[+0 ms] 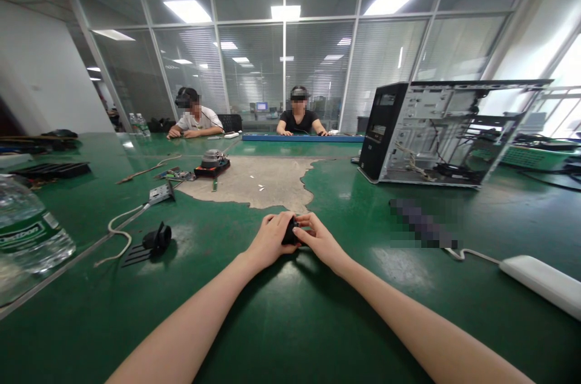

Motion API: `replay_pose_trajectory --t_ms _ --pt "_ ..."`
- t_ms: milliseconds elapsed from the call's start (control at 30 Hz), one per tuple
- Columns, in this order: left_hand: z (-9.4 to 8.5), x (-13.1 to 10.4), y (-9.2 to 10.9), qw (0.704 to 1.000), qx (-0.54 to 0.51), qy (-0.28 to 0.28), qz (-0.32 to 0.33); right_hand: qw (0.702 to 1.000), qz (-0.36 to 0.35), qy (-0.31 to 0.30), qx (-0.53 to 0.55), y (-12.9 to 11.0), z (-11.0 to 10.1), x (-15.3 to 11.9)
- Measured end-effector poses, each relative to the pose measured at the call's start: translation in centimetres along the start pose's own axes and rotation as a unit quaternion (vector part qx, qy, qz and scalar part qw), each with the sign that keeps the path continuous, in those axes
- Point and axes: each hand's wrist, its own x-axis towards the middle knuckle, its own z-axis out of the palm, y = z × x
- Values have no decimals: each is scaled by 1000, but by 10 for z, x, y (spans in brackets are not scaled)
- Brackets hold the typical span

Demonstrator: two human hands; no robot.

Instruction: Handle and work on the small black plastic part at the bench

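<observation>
While the left hand [271, 236] clasps it, seemingly for steadiness, the right hand [319, 236] pinches one small black component [289, 233].

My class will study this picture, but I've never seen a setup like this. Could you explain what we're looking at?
There is no machine here: a person works with two bare hands, seen by a camera worn on their own head, looking forward and down. The left hand and right hand hold a small black object between their fingers; what it is cannot be told. On the green table lie a pronged black piece and an open computer case, with a clear bottle at the left. Opposite sit a person in white and another in black.
</observation>
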Motion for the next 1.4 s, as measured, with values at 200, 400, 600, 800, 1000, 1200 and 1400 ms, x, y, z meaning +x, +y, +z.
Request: replay_pose_trajectory --t_ms 200,400,600,800,1000,1200,1400 --pt "-2 0 2 1000 -3 -4 -5 999 -15 -32 -1 -2 -3 -2" --pt "-2 0 2 1000 -4 6 -1 999 -23 -21 31 -3 -1 -2" --pt "-1 0 2 1000 -1 3 -4 1000 10 -13 -1 -5 -2 0" --pt "0 0 2 1000 -9 8 -5 1000 -21 -17 1 -1 -2 -1" --pt "0 2 1 1000 -12 6 -2 1000 2 1 7 -1 -2 3" --pt "-2 1 1 1000 -11 0 -5 999 5 -34 0 -6 -3 0" --pt "-3 1 4 1000 -11 0 -5 999 -8 -29 24 -4 -1 -2"
